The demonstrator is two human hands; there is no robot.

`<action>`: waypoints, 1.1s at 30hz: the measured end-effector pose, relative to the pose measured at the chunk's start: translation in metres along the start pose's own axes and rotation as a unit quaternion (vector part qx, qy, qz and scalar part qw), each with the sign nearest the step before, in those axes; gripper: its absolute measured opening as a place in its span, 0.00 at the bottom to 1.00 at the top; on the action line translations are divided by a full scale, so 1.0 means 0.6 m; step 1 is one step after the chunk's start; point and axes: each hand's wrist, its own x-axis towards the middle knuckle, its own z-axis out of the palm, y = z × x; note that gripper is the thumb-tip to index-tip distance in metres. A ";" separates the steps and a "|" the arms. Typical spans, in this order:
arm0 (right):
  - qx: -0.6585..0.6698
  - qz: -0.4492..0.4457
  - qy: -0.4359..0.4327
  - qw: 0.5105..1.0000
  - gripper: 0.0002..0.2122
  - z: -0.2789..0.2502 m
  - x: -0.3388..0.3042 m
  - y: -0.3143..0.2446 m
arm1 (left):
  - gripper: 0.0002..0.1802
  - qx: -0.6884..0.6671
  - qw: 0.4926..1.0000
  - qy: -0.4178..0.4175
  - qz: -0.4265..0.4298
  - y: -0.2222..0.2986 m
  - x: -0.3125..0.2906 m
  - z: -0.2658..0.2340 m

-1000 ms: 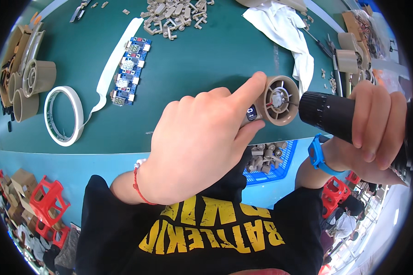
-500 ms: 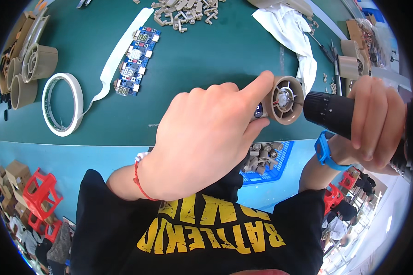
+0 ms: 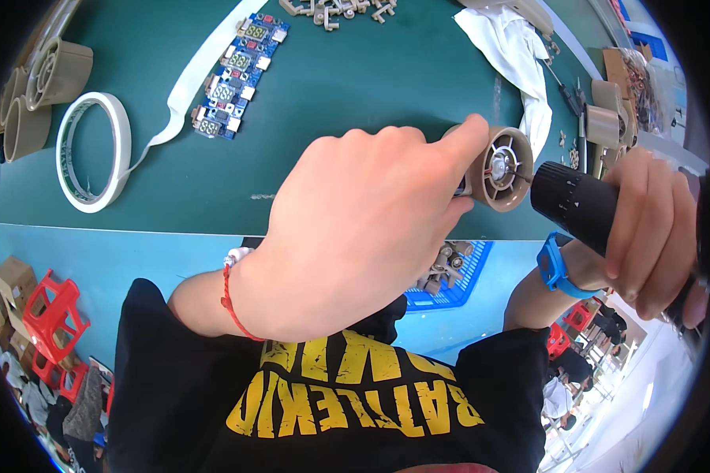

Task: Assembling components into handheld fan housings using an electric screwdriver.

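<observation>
My left hand is wrapped round a beige round fan housing, its open spoked end turned to the right. Part of the housing's body is hidden behind my fingers. In my right hand is a black power screwdriver with a ringed collar. Its thin bit points left into the spoked centre of the housing, where a pale hub and a bit of red wire show. Whether the tip sits on a screw is too small to tell.
Blue circuit boards lie along a white tape strip running from a tape roll. Beige housings stand at the left. A white cloth and pliers lie at the right. A blue basket holds beige parts below the table edge.
The housing has shifted slightly right in my left hand. The screwdriver's bit now reaches into the spoked centre. The whole view has also shifted a little.
</observation>
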 end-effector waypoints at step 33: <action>-0.005 -0.022 0.039 0.999 0.13 0.014 0.027 0.015 | 0.25 0.005 1.000 -0.012 -0.001 -0.003 0.002 -0.001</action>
